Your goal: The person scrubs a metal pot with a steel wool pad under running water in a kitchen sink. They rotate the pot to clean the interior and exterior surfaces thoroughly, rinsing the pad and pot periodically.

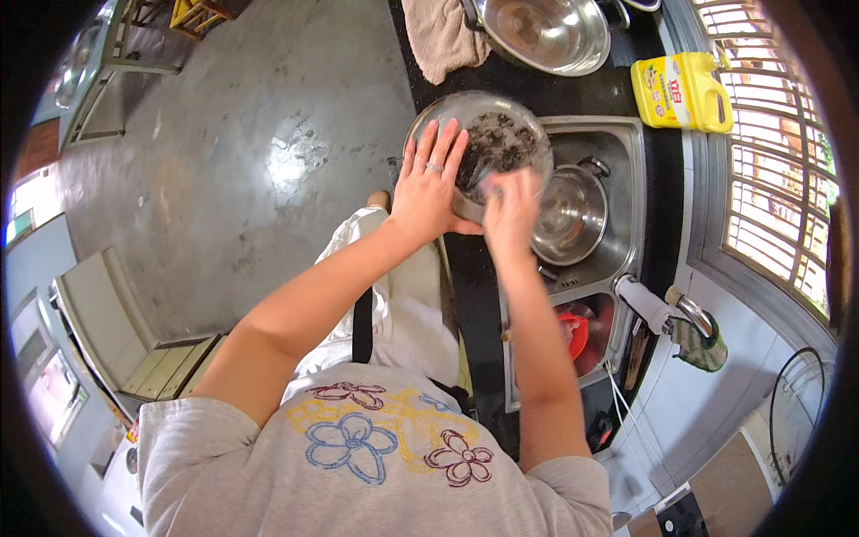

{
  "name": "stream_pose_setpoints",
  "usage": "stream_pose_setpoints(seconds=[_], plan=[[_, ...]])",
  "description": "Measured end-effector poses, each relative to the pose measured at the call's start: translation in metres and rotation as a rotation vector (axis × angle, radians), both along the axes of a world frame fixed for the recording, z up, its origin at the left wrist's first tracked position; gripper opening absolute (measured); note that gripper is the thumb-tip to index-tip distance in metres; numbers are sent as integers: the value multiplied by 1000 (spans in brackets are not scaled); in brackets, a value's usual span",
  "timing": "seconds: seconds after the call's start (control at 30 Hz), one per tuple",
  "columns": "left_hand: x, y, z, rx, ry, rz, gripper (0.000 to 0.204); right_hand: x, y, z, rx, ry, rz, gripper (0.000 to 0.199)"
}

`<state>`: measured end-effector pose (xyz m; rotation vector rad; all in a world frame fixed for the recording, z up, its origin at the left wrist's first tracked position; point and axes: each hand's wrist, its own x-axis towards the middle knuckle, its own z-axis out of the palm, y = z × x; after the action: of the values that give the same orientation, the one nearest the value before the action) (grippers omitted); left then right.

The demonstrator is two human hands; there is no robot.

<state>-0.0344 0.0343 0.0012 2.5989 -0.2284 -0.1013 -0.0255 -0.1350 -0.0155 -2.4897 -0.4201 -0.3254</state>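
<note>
A round metal pan (522,143) with dark, burnt-looking patches lies at the counter's edge, beside the sink. My left hand (428,186) rests on its near left side, fingers stretched out flat and a ring on one of them. Over the pan's lower right part is my right hand (512,208), blurred by motion, its fingers closed together. A small greyish thing shows at those fingertips, too smeared to name. Just right of the hand, a shiny steel pot (569,219) with a dark handle sits in the sink (630,201).
A large steel basin (546,31) and a beige towel (438,40) lie on the far black counter. Beside the barred window stands a yellow jug (682,92). A red bowl (575,335) is in the nearer basin, by the faucet (693,313) with a green cloth (700,347).
</note>
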Motion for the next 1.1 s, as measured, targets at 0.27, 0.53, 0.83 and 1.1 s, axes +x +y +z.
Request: stream_pose_setpoints(seconds=[0.27, 0.53, 0.83, 1.1], plan=[[-1, 0, 1, 4, -11, -2, 147, 11, 6, 11, 36, 33, 35, 19], [-1, -4, -25, 233, -170, 2, 143, -1, 25, 3, 125, 48, 25, 12], [1, 1, -4, 56, 15, -32, 145, 2, 27, 8, 143, 67, 60, 13], [17, 0, 5, 126, 101, -136, 145, 39, 7, 17, 18, -19, -194, 18]])
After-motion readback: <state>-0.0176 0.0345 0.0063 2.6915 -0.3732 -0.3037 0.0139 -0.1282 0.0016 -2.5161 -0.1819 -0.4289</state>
